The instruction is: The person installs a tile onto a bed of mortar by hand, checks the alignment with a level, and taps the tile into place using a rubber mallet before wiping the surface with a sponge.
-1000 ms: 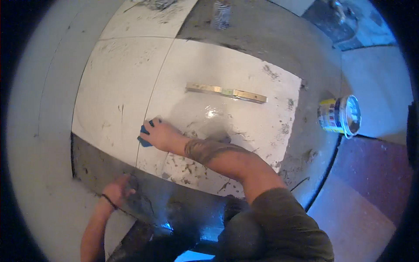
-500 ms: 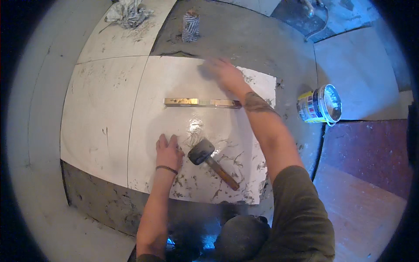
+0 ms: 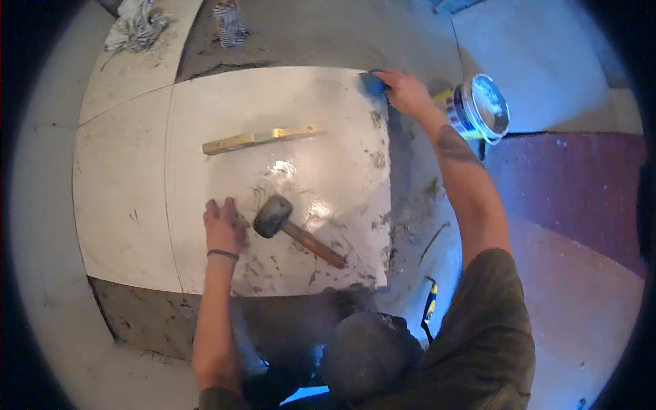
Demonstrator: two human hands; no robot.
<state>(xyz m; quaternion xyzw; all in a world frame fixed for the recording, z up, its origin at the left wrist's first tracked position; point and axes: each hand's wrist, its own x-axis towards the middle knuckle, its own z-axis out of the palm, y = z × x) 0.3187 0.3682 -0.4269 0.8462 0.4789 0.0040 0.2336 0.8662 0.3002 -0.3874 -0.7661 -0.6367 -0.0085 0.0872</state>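
A large white tile (image 3: 273, 96), smeared with grey mortar, lies on the floor before me. My right hand (image 3: 407, 91) reaches to its far right corner, fingers closed on a blue sponge (image 3: 373, 83) that touches the surface. On the near left part of the tile rests my left hand (image 3: 225, 227), fingers apart with nothing in them. Just right of that hand lies a rubber mallet (image 3: 272, 216), its wooden handle pointing to the near right. A yellow spirit level (image 3: 256, 139) lies across the tile farther off.
A paint bucket (image 3: 488, 106) stands at the right. Behind the tile are a striped package (image 3: 230, 26) and a crumpled plastic bag (image 3: 134, 29). A yellow-and-black tool (image 3: 430, 304) lies by my right side. Another laid tile (image 3: 119, 184) adjoins on the left; wet mortar (image 3: 417, 198) borders the right.
My right hand has swept rightward to the tile's far corner, and the blue sponge in it now shows. The view has shifted; my left hand stays in its place on the tile.
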